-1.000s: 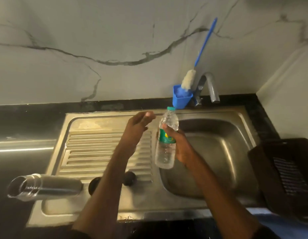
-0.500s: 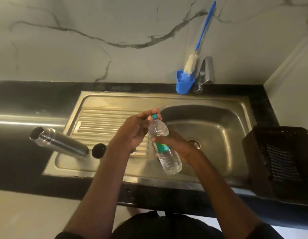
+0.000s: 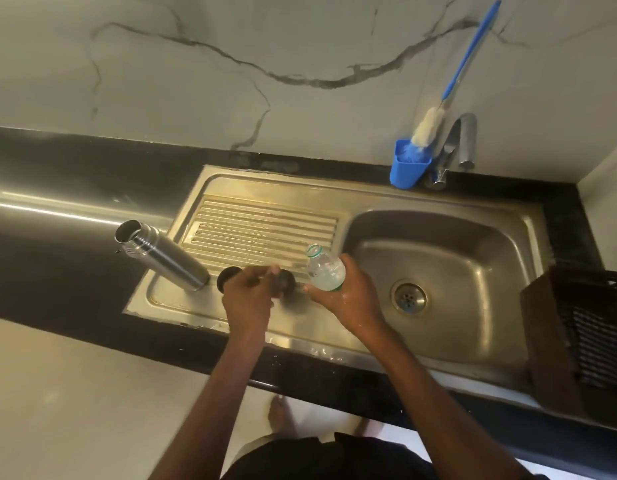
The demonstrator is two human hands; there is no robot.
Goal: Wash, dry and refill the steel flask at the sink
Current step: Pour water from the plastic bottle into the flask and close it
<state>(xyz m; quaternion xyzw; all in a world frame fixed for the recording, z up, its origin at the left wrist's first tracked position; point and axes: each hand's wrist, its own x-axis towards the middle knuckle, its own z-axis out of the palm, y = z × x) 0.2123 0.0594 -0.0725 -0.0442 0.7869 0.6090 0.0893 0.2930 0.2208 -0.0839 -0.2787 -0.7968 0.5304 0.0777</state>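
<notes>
1. Refill step, judged: the flask [image 3: 163,259] stands uncapped at the draining board's front-left corner.
2. Right hand [image 3: 347,295] grips the open plastic bottle [image 3: 326,268] near the basin's left edge.
3. Left hand [image 3: 248,296] hovers over black lids [image 3: 227,277]; its grip: cannot tell.
4. Next: bring the bottle to the flask mouth and pour steadily.

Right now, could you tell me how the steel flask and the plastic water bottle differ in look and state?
The steel flask is opaque, brushed metal; the plastic bottle is clear, with water visible inside. The flask stands untouched at the left end of the draining board, while the bottle is gripped in the right hand beside the basin. The flask looks the taller of the two. Both are uncapped, mouths open.
</notes>
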